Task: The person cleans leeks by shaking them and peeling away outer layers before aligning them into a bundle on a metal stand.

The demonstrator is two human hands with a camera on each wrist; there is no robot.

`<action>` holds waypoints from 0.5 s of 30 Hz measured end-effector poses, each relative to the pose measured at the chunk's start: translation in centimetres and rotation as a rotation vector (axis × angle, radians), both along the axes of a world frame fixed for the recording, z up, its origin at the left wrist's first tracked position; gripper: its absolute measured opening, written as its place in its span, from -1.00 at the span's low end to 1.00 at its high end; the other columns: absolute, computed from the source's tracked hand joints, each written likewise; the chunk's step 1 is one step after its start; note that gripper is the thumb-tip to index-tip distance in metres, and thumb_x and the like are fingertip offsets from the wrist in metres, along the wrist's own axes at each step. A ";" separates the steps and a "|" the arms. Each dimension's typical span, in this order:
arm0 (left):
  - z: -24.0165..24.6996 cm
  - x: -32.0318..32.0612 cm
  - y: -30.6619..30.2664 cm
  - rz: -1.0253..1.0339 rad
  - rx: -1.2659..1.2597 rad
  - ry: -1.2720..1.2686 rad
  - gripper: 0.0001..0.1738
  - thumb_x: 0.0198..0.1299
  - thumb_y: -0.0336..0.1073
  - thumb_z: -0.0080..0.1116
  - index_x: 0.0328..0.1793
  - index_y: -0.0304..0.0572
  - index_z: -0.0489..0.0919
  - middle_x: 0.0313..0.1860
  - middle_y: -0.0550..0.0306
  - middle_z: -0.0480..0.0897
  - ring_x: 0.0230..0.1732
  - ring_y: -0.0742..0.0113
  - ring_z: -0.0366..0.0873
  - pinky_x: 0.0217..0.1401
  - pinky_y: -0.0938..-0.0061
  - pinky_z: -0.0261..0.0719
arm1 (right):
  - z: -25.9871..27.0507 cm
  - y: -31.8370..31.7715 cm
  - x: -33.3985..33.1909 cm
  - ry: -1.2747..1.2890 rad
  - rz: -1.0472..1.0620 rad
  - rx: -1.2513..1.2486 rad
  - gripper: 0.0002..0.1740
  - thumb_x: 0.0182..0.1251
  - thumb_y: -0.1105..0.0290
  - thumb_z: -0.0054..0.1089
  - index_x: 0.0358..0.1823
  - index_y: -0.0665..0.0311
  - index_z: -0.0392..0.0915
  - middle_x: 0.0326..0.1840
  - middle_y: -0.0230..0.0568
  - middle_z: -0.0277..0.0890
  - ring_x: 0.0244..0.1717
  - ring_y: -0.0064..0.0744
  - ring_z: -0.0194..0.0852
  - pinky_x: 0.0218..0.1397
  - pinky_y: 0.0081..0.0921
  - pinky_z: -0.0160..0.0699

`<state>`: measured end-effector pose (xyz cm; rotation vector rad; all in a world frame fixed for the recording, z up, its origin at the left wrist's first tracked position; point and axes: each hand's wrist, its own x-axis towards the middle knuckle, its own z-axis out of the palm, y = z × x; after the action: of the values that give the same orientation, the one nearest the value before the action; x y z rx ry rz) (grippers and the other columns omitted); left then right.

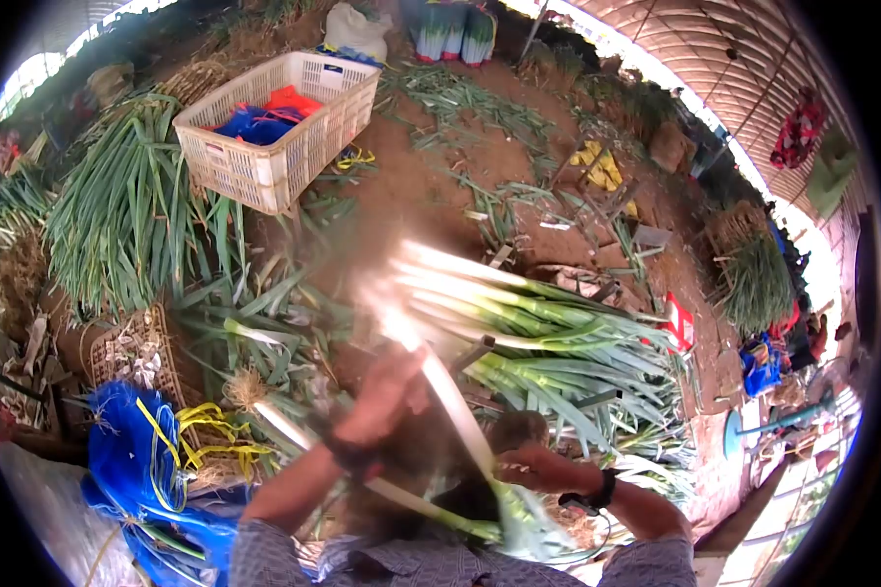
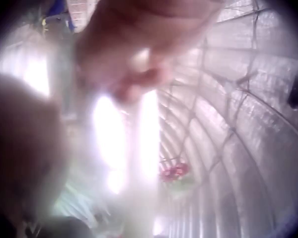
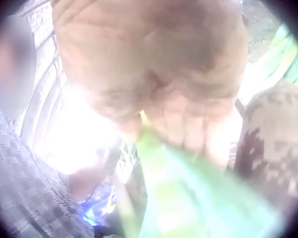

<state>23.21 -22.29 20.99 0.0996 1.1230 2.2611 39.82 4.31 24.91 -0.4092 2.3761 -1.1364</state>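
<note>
leek at six o'clock in head view; left hand pinches white shank, right hand grips green leaves. likely light, stiff-shanked, slick; leaves probably tear, so shank best hold.

Between the left hand and the right hand, a long, slender leek runs from glaring white to pale green. Beyond the right hand, a broad heap of leeks grades from white stalk ends through bright green to bluish-green leaves. Ahead of the left hand, to its left, a rectangular cream plastic lattice crate contains vivid blue and orange-red material. Nearer, left of that hand, crumpled blue plastic sheeting lies beside bright yellow straps. Beside the right hand, blocky camouflage fabric mixes beige and dark brown.
</note>
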 end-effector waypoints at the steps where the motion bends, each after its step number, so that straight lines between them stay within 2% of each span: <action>1: 1.0 0.9 0.7 -0.021 0.123 -0.080 -0.77 0.47 -0.17 0.12 -0.06 -0.17 0.59 -0.13 0.00 0.74 -0.69 0.62 0.39 -0.62 0.63 0.48 | -0.2 0.6 -0.4 -0.053 0.064 -0.010 -0.78 0.46 0.27 0.22 -0.04 0.25 0.61 -0.27 -0.04 0.66 -0.28 -0.22 0.66 -0.20 -0.32 0.64; 2: 0.7 1.4 1.5 0.036 0.065 0.012 -0.78 0.45 -0.17 0.16 -0.09 -0.18 0.58 -0.22 0.03 0.74 -0.69 0.60 0.41 -0.64 0.63 0.48 | 1.4 0.6 -2.4 0.006 0.128 0.116 -0.74 0.52 0.22 0.16 0.02 0.25 0.61 -0.22 -0.06 0.69 -0.24 -0.32 0.67 -0.17 -0.35 0.66; 3: 0.5 2.0 2.3 0.096 0.008 0.103 -0.78 0.43 -0.18 0.19 -0.12 -0.19 0.57 -0.30 0.06 0.73 -0.70 0.58 0.43 -0.65 0.62 0.48 | 2.9 0.0 -4.8 0.145 0.035 0.049 -0.72 0.52 0.21 0.16 0.04 0.25 0.59 -0.28 -0.19 0.64 -0.32 -0.38 0.62 -0.25 -0.41 0.62; 5: 1.5 3.5 3.6 0.107 0.007 0.122 -0.75 0.38 -0.17 0.25 -0.10 -0.21 0.57 -0.50 0.21 0.57 -0.66 0.55 0.43 -0.62 0.60 0.41 | 6.0 -1.1 -9.6 0.442 -0.147 -0.061 -0.67 0.51 0.17 0.18 0.08 0.27 0.56 -0.38 -0.45 0.53 -0.46 -0.51 0.52 -0.41 -0.53 0.53; 6: 2.2 4.1 4.1 0.112 0.004 0.137 -0.74 0.36 -0.16 0.28 -0.10 -0.22 0.57 -0.60 0.29 0.50 -0.63 0.53 0.43 -0.60 0.59 0.38 | 8.2 -2.9 -11.4 0.436 -0.186 -0.111 -0.66 0.46 0.17 0.25 0.09 0.24 0.56 -0.40 -0.38 0.57 -0.44 -0.57 0.54 -0.42 -0.59 0.47; 8: 3.4 5.1 4.7 0.098 -0.018 0.095 -0.76 0.33 -0.19 0.33 -0.12 -0.17 0.57 -0.59 0.26 0.56 -0.67 0.54 0.48 -0.65 0.63 0.42 | 9.8 -5.6 -14.7 0.422 -0.231 -0.098 -0.68 0.39 0.17 0.33 0.03 0.19 0.59 -0.43 -0.33 0.58 -0.45 -0.54 0.56 -0.42 -0.55 0.47; 11: 3.4 5.5 4.8 0.073 -0.036 0.118 -0.75 0.30 -0.18 0.37 -0.14 -0.13 0.56 -0.58 0.25 0.60 -0.68 0.53 0.50 -0.66 0.64 0.43 | 10.8 -7.8 -17.7 0.530 -0.050 -0.010 -0.67 0.34 0.16 0.39 -0.05 0.22 0.60 -0.48 -0.25 0.57 -0.49 -0.45 0.55 -0.42 -0.48 0.48; 12: 3.4 5.7 4.8 0.067 -0.036 0.117 -0.75 0.30 -0.18 0.37 -0.15 -0.14 0.56 -0.58 0.25 0.60 -0.68 0.53 0.51 -0.66 0.65 0.42 | 9.7 -8.2 -18.6 0.621 0.017 -0.059 -0.75 0.35 0.24 0.35 -0.13 0.25 0.59 -0.50 -0.16 0.55 -0.51 -0.38 0.55 -0.40 -0.40 0.50; 15: 4.0 6.1 4.2 0.096 -0.066 0.117 -0.80 0.36 -0.23 0.29 -0.16 -0.17 0.56 -0.54 0.20 0.63 -0.67 0.51 0.51 -0.64 0.61 0.42 | 10.2 -8.7 -18.2 0.704 0.036 0.220 -0.86 0.33 0.36 0.28 -0.21 0.26 0.57 -0.52 -0.10 0.51 -0.53 -0.36 0.54 -0.39 -0.34 0.51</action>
<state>29.32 -18.13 25.01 0.1559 1.2874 2.3251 21.65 -4.39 35.07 -0.8842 3.0317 -0.7736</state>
